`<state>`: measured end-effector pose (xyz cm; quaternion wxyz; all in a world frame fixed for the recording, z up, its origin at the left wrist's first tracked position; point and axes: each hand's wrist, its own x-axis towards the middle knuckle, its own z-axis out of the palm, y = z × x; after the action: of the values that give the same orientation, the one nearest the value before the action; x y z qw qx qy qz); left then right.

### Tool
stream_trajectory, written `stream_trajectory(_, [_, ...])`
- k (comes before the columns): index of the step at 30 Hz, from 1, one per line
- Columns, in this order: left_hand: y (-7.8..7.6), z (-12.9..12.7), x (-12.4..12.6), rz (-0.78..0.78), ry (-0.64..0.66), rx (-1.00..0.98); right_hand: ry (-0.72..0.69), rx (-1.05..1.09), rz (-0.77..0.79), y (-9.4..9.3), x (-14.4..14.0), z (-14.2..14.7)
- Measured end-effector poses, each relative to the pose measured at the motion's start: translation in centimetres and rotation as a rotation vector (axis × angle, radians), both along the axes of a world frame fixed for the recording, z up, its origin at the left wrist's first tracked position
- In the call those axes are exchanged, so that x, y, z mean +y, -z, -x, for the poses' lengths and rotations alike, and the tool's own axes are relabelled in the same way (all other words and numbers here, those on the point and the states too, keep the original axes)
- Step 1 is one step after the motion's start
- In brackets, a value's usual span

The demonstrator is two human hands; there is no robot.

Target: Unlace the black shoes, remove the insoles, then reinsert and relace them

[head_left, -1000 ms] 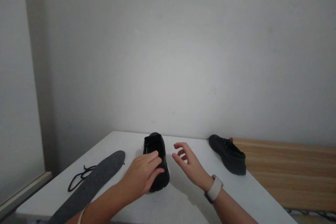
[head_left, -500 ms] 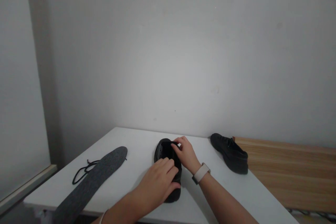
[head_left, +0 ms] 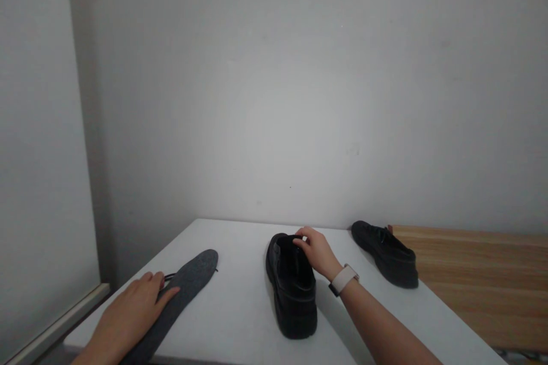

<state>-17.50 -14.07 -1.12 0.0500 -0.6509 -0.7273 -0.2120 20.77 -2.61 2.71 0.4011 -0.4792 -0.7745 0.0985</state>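
- The right hand [head_left: 317, 251], with a pale watch [head_left: 343, 279] on its wrist, is resting on the far end of the near black shoe [head_left: 292, 288]; its fingers are curling loosely over the top edge by the opening, apparently pinching it, which looks like a way of keeping the shoe steady and its mouth open.
- The left hand [head_left: 128, 313] is lying flat and open, fingers spread, on the near half of the grey insole [head_left: 180, 296], pressing on it rather than gripping; whether any finger is hooking under the edge I cannot tell.
- The insole is lying flat along the left side of the white table [head_left: 240, 319], well apart from the shoe, its far tip pointing toward the wall.
- A black shoelace [head_left: 168, 278] is peeking out just beside the left fingertips, partly hidden by the hand and insole.
- The shoe is standing upright on its sole at the table's middle.
- A second black shoe [head_left: 387, 254] is sitting at the table's right rear, at the edge next to a wooden surface [head_left: 475, 285].
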Motion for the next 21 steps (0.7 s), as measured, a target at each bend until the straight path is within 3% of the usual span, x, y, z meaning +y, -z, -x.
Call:
stream_trajectory(4, [0.5,-0.8,0.0,0.041,0.041,-0.041,-0.005,-0.026,0.008,-0.1,0.2,-0.5])
stream_trajectory(8, [-0.2,-1.6,0.4,-0.05,0.11,-0.165,-0.009,-0.082,-0.02,-0.2,0.1,-1.2])
stream_trajectory(15, [-3.5,-5.3,-0.8,-0.171,0.334,-0.797,-0.105,-0.094,-0.061,-1.2,-1.2,-2.1])
stream_trajectory(21, [-6.1,-11.5,-2.3,-0.079,0.498,-1.158,-0.096,-0.057,-0.053,-1.4,-2.2,-2.4])
